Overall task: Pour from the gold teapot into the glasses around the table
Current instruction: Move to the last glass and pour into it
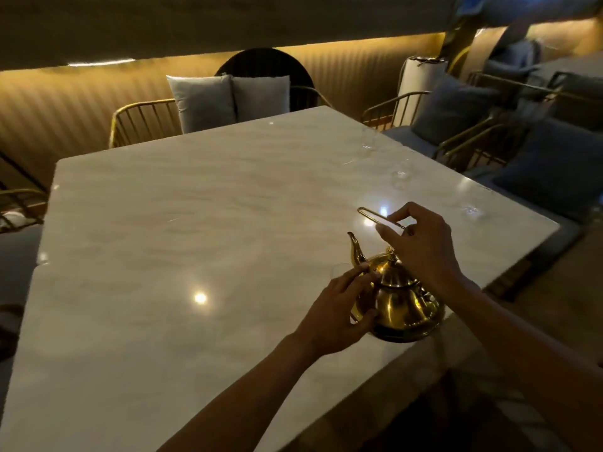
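gold teapot (403,305) steadied by left hand (339,308), right hand (421,243) pinching its handle (378,216).

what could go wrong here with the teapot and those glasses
The gold teapot sits near the table's near edge, so a nudge could tip it off. The right hand grips only its thin wire handle while the left hand steadies the body; it may swing when lifted. The clear glasses by the right edge are hard to see in this dim light, so a pour could miss.
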